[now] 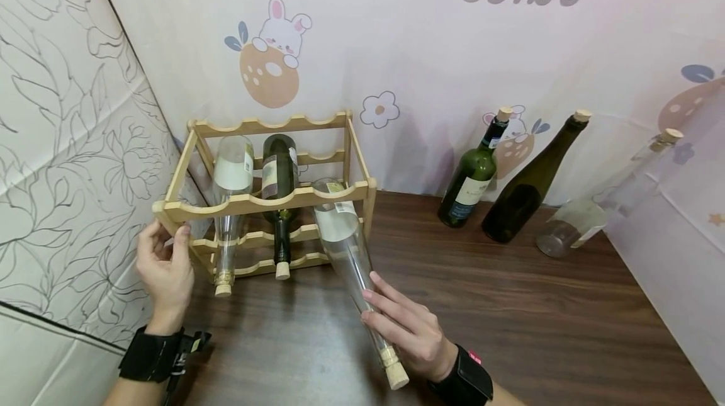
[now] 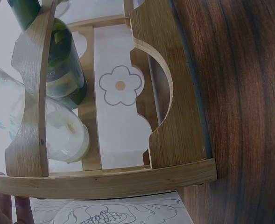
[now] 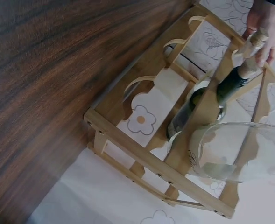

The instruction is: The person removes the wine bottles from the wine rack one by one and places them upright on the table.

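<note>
Both pinch: left grip (image 1: 167,270), at eight o'clock, the rack (image 1: 256,203), likely steadying it; right grip (image 1: 412,332), at five, a bottle (image 1: 343,252).

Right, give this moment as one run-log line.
left hand: holds wooden wine rack; right hand: holds clear corked bottle; racked: green wine bottle, another clear bottle

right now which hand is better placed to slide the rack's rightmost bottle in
The right hand, probably: it holds the clear corked bottle, while the left hand grips the wooden wine rack.
</note>
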A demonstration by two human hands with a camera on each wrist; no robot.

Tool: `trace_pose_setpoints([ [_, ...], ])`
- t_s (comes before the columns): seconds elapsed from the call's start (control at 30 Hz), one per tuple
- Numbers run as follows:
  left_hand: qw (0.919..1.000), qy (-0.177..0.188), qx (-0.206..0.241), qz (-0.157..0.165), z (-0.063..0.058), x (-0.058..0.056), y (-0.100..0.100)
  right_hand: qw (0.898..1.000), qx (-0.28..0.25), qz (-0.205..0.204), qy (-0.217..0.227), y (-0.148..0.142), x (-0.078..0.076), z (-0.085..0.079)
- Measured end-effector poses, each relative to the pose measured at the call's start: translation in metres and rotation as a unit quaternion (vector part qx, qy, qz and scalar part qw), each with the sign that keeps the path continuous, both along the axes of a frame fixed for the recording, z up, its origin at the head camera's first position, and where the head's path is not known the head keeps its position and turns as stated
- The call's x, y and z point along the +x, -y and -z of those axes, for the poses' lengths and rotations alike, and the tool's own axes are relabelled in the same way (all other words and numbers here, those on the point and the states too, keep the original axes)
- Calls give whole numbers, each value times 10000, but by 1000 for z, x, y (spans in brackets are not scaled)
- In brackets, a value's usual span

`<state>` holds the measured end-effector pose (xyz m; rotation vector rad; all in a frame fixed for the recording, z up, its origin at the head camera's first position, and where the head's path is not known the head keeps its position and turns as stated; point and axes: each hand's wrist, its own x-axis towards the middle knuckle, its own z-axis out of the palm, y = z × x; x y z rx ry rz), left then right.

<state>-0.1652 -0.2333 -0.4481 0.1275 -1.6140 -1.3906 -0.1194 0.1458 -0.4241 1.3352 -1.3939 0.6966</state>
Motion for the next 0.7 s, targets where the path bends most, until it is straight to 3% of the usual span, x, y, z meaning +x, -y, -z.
trace_pose_setpoints([
  [0.2,10000,23,-18,-32,1,1,0,9998,81,-169,-50,-7,13,-9],
  [0.4,10000,31,30,-25,1,1,1,9988,98,-475,-7,-12,30,-31],
  [0.57,10000,67,20,-65,0,2,1,9964,325,-736,277,-20,44,-56],
  [0.7,9998,169,-46,-42,0,3,1,9916,557,-877,770,-30,55,-74],
])
